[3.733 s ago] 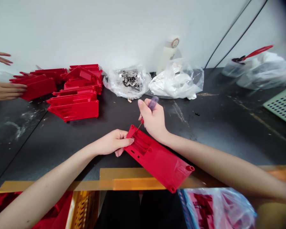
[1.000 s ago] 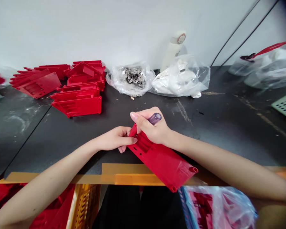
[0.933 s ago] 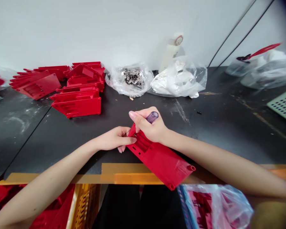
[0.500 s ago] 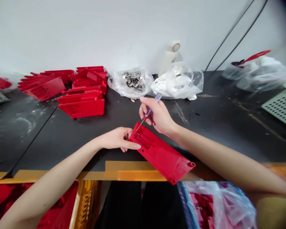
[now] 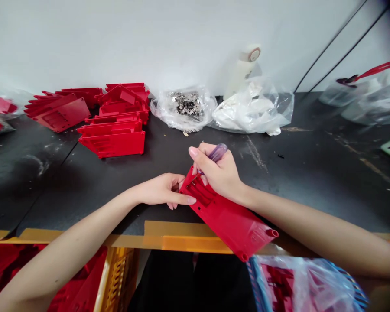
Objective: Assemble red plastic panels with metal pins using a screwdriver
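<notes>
My left hand (image 5: 172, 190) pinches the left end of a red plastic panel (image 5: 227, 219), thumb on top and fingers beneath. The panel lies slanted over the table's front edge, its near end with round posts sticking out past it. A slotted recess (image 5: 199, 190) shows near the held end. In my right hand (image 5: 219, 171) is a screwdriver with a purple translucent handle (image 5: 218, 151), gripped like a pen. Its shaft points down at the recess; my fingers and the blur hide the exact tip.
Several red panels (image 5: 112, 143) stand stacked at the back left. Behind my hands are a clear bag of small metal parts (image 5: 186, 106) and a bag of white pieces (image 5: 253, 110), beside a pale bottle (image 5: 242, 71). Below the edge stand a yellow crate (image 5: 117, 277) and a blue crate (image 5: 255, 281).
My right hand has come down closer to the panel, and the screwdriver with it. My left hand keeps its hold. The whole view has shifted a little.
</notes>
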### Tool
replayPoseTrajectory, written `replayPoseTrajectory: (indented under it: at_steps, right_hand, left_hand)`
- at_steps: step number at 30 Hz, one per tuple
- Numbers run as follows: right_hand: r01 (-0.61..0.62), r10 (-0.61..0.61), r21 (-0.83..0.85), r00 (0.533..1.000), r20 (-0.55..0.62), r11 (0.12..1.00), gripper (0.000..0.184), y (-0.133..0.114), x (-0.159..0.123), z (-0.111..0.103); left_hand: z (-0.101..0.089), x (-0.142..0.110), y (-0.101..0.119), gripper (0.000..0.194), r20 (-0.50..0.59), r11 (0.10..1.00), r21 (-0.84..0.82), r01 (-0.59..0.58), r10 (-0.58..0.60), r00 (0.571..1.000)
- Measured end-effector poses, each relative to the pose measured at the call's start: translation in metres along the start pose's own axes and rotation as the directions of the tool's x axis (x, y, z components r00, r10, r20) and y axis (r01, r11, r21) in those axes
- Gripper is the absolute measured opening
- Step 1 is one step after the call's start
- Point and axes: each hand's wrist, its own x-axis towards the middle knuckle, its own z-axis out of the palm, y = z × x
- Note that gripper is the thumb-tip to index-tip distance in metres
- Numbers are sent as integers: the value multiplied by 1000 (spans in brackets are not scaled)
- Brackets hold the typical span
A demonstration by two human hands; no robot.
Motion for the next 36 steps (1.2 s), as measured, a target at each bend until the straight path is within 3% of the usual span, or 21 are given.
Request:
replayPoseTrajectory:
  at_steps: [4, 10, 17, 20, 22, 25, 28, 30, 32, 34, 36]
  right_hand:
    - [76, -77, -66, 997, -11, 995, 46, -2, -3, 2]
    - [91, -90, -146, 996, 12, 985, 46, -5, -5, 4]
    - [236, -247, -300, 969, 2, 924, 44, -10, -7, 6]
    - [194, -196, -264, 980, 19, 945, 45, -7, -5, 6]
    - [92, -93, -166, 996, 2, 982, 46, -7, -1, 0]
    - [-83, 98, 86, 978, -186, 993, 47, -14, 10, -19]
    - [-121, 206, 256, 918, -338, 959, 45, -30, 19, -47]
    - [-143, 238, 282, 911, -337, 949, 42, -42, 17, -64]
    - [-167, 253, 273, 913, -320, 947, 40, -52, 9, -75]
    - [-198, 277, 263, 909, -311, 944, 41, -56, -2, -81]
    - [-242, 315, 261, 903, -293, 935, 41, -56, -16, -82]
  left_hand:
    - [-1, 0, -1, 38, -4, 1000, -4, 12, -12, 1000]
    - [0, 0, 0, 35, 16, 1000, -11, -9, 9, 1000]
    - [-1, 0, 1, 35, -8, 1000, 28, -6, 6, 1000]
    - [0, 0, 1, 36, -14, 999, 38, -6, 7, 1000]
    - [1, 0, 2, 38, -35, 1000, 28, -11, 12, 999]
    - [1, -2, 10, 39, -159, 997, 13, -73, 74, 985]
    - [2, -12, 30, 36, -320, 979, 77, -186, 201, 926]
    - [5, -23, 47, 32, -397, 951, 207, -227, 294, 869]
    - [10, -36, 64, 27, -454, 872, 445, -204, 416, 788]
    - [18, -46, 73, 19, -446, 684, 722, -107, 578, 683]
    - [25, -50, 73, 11, -343, 413, 910, 29, 712, 613]
